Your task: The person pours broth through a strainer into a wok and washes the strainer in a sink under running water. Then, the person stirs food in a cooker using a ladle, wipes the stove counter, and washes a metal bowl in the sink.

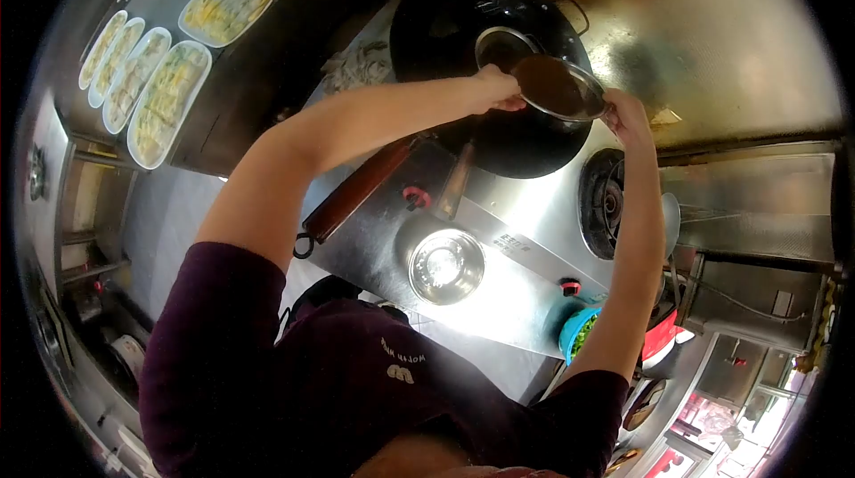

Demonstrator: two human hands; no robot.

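Note:
A metal bowl [558, 89] with something dark brown in it is held out over a large black wok [534, 153]. My left hand [499, 90] is closed at the bowl's left rim. At the opposite rim, my right hand [628, 117] grips with bent fingers. Just behind the bowl, a second round metal vessel [506, 43] sits over the wok, partly covered; its kind is unclear. A thick wooden handle [361, 188] with a ring at its end lies beneath my left forearm. Beside it is a thinner wooden handle [456, 182].
An empty steel bowl [445, 266] stands on the metal counter [517, 286] in front of me. Several white plates [169, 104] of food line the left side. A blue bowl [579, 333] with chopped greens and a burner [610, 202] are near my right arm.

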